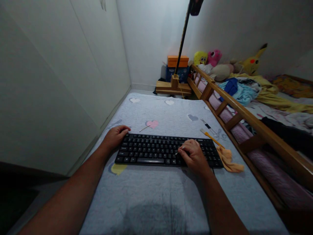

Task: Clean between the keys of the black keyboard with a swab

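Note:
A black keyboard (151,150) lies across the cloth-covered table. My right hand (192,153) is over its right part, fingers pinched on a small white-tipped cotton swab (178,152) whose tip points down at the keys. At the keyboard's upper left corner rests my left hand (117,135), its fingers together near the edge; what they grip, if anything, is hidden. Another cotton swab (144,128) lies on the cloth behind the keyboard. To the right are a brush with an orange handle (212,137), an orange cloth (229,160) and a metal tweezer-like tool (209,127).
The table (146,195) has a light blue cover with hearts. A wooden bed rail (234,111) runs along the right, with bedding and plush toys behind it. White cabinet doors (61,71) stand left. A wooden stand (173,85) and boxes are at the back.

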Demonstrator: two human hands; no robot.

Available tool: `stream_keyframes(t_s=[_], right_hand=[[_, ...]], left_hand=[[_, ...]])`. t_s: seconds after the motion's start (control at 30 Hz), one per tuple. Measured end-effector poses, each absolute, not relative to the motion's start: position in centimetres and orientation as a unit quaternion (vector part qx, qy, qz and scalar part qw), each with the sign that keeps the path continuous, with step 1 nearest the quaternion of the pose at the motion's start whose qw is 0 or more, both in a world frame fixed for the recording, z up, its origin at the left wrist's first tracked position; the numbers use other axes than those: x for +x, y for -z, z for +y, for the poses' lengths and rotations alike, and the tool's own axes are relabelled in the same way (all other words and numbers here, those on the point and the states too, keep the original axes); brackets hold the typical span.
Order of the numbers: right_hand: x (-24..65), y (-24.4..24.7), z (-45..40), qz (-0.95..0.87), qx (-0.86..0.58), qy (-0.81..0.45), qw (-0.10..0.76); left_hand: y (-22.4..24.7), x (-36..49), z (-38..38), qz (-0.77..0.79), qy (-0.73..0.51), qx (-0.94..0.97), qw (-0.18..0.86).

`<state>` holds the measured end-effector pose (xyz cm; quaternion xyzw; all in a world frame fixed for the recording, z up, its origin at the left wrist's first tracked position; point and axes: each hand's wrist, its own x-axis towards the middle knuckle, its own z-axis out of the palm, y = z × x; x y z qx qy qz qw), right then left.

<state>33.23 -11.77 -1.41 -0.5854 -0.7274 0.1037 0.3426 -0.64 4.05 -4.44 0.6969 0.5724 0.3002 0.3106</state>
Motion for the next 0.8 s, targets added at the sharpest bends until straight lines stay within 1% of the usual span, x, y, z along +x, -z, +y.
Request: stream_keyframes(t_s=[0.23,0.8], right_hand=[[32.8,1.4,-11.8,-0.738,-0.574,-0.114,0.337],[34.7,1.3,-11.9,-0.717,-0.605,-0.125,0.324]], left_hand=[[4.6,-0.7,4.1,0.573,-0.302,0.697,0.308],[4.4,-0.6,4.0,0.573,-0.295,0.698,0.311]])
